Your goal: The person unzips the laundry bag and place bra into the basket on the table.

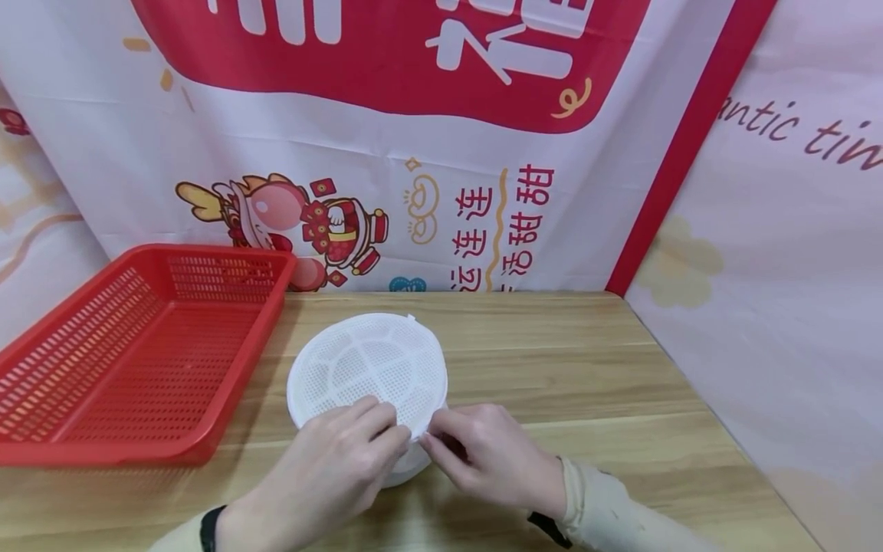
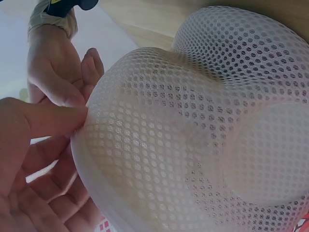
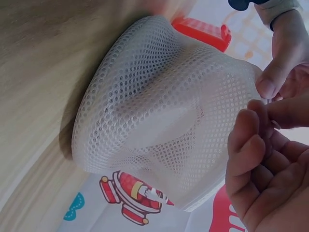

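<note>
A round white mesh laundry bag [image 1: 379,360] stands on the wooden table, its flat lid with a ribbed pattern facing up. In the left wrist view, the soft mesh side of the bag [image 2: 145,125] is dented inward. My left hand [image 1: 338,460] pinches the near rim, with the thumb on the mesh side. Close beside it, my right hand [image 1: 490,456] pinches at the same rim with thumb and forefinger. In the right wrist view, the fingertips of both hands nearly meet at the bag's edge. What lies between the right fingertips is mostly hidden.
A red plastic basket [image 1: 207,414] with slotted walls stands to the left of the bag. The wooden table [image 1: 552,368] reaches back to a printed cloth [image 1: 386,138] hanging behind it. A second pale cloth [image 1: 773,291] hangs along the right side.
</note>
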`<state>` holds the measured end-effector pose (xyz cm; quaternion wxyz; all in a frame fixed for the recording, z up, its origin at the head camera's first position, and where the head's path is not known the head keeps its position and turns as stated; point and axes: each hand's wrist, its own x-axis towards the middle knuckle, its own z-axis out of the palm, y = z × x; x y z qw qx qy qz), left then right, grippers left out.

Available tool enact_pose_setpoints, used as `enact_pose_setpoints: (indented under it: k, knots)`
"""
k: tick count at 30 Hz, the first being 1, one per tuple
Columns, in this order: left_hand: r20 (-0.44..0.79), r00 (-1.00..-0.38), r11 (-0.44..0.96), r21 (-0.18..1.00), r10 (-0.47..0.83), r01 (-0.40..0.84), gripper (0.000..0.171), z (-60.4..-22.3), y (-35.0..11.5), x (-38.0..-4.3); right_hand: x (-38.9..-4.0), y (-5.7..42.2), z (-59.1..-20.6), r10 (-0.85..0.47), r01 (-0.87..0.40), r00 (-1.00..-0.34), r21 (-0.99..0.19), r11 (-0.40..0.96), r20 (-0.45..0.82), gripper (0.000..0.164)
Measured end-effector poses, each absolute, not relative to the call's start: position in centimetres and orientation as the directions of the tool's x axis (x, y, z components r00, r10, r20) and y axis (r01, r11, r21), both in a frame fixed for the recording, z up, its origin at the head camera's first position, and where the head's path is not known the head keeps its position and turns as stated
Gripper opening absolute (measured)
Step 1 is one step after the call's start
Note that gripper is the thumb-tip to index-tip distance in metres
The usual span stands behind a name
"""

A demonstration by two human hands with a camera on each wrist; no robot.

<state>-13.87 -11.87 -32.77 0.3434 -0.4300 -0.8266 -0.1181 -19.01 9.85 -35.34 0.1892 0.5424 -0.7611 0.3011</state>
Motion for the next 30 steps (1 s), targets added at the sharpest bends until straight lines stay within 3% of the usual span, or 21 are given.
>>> enact_pose_setpoints:
  k: [6,10,13,22,30]
  knots:
    - [0.687,-0.395,0.612,-0.092,0.61,0.786,0.013,-33.1,-11.8,-13.9,-18.7,9.2,-35.3,-0.72,-0.945,-0.325,-0.24,0.221,0.613,0.02]
    - [0.685,-0.395,0.625,-0.112,0.612,0.773,0.032,-33.1,-11.7,-13.8,-18.6,8.8,-35.0,-0.719,-0.948,-0.317,-0.218,0.231,0.618,0.024]
    - [0.676,-0.397,0.627,-0.124,0.621,0.769,0.036,-33.0,-11.8,-13.8,-18.5,8.6,-34.8,-0.718,-0.948,-0.318,-0.212,0.237,0.619,0.026]
    - [0.686,-0.352,0.603,-0.159,0.637,0.782,0.042,-33.0,-12.1,-13.6,-18.6,8.9,-34.8,-0.724,-0.959,-0.284,-0.177,0.223,0.629,0.032]
    - [0.669,-0.363,0.592,-0.143,0.648,0.793,0.043,-33.1,-12.5,-13.7,-18.9,9.2,-34.8,-0.722,-0.959,-0.281,-0.168,0.226,0.632,0.029]
